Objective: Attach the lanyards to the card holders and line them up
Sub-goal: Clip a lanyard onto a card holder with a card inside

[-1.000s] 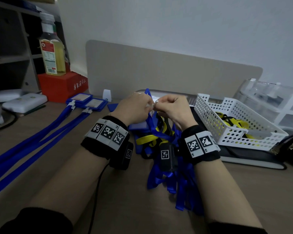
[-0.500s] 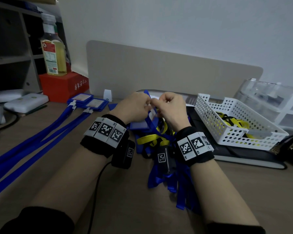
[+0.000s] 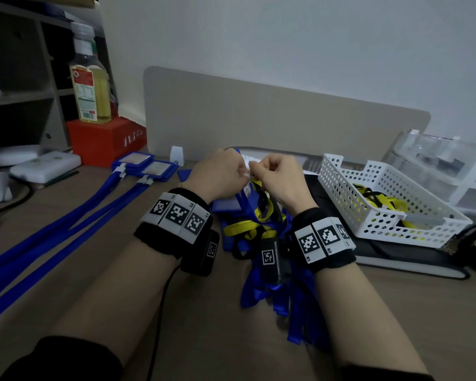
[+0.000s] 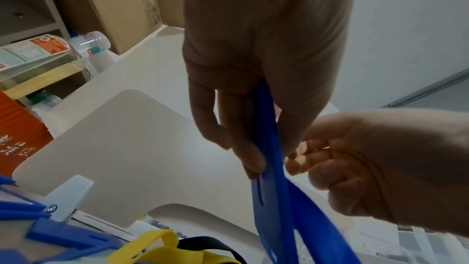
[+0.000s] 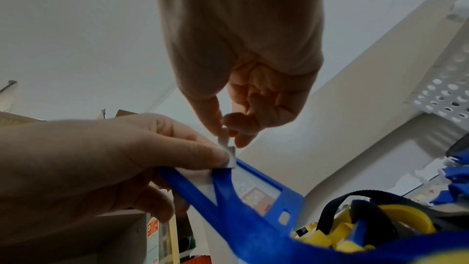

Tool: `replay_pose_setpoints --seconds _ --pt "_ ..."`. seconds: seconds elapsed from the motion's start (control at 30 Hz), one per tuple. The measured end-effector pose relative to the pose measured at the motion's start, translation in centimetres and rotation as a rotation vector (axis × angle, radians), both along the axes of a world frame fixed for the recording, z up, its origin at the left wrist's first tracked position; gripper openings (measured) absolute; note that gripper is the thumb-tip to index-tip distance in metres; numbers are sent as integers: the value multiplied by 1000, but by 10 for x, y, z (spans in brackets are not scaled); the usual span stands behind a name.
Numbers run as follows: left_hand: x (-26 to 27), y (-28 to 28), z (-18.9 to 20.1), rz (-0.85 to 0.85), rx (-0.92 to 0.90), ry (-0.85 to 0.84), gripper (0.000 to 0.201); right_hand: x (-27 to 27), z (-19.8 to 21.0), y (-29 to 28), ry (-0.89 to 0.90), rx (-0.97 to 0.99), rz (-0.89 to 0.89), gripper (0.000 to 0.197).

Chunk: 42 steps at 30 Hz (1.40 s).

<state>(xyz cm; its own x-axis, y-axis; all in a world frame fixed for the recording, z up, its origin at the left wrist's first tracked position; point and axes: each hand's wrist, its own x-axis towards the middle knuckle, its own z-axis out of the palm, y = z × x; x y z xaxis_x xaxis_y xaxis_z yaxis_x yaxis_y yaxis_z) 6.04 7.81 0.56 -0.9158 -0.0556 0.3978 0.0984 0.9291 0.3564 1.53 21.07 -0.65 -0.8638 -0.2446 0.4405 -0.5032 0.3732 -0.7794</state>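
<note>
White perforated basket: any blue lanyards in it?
No, the white perforated basket shows only yellow lanyards and black straps.

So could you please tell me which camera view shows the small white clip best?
The right wrist view: the white clip sits unobstructed, pinched between the right hand and left hand, above the blue card holder. The head view shows only a white speck between the knuckles; the left wrist view doesn't show it.

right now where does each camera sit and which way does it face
Head: on the head, looking forward and down at left hand, right hand, both forearms.
Left wrist: on the left wrist, looking along the fingers holding the blue card holder.
Right wrist: on the right wrist, looking along the fingers pinching the white clip.
Both wrist views share both hands and the card holder.
</note>
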Motion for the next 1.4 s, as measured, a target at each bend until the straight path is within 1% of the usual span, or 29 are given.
replay_pose_setpoints --seconds 0.1,0.2,0.33,0.53,0.63,0.8,0.87,0.93,1.13,1.27,1.33,1.37,1.4 --pt "1 1 2 -14 47 38 24 0 1 -2 -9 -13 -3 32" --pt "3 -1 2 -42 23 18 32 1 3 -1 -49 -97 31 32" --pt "3 -2 2 -26 -8 22 45 4 6 1 -56 -81 72 26" --pt "1 -3 2 24 -9 35 51 8 7 1 -85 -125 130 10" --pt "1 0 1 54 -89 57 46 12 9 1 -109 -182 144 11" --pt "2 7 0 113 -249 118 29 18 11 1 -195 -250 130 12" --pt "4 11 2 127 -312 142 24 18 11 1 -215 -285 115 16" --pt "7 15 3 128 -331 159 22 19 12 1 -231 -340 115 19" --pt "6 18 3 124 -334 184 18 22 12 1 -227 -410 92 22" --pt "4 19 1 94 -319 190 23 21 12 0 -218 -441 66 22" --pt "2 17 2 52 -232 157 29 19 11 -1 -204 -461 48 21" --pt "3 14 3 14 -160 127 28 16 10 -1 -192 -469 34 20" --pt "3 11 5 -30 -66 97 22 14 9 -2 -179 -470 20 19"
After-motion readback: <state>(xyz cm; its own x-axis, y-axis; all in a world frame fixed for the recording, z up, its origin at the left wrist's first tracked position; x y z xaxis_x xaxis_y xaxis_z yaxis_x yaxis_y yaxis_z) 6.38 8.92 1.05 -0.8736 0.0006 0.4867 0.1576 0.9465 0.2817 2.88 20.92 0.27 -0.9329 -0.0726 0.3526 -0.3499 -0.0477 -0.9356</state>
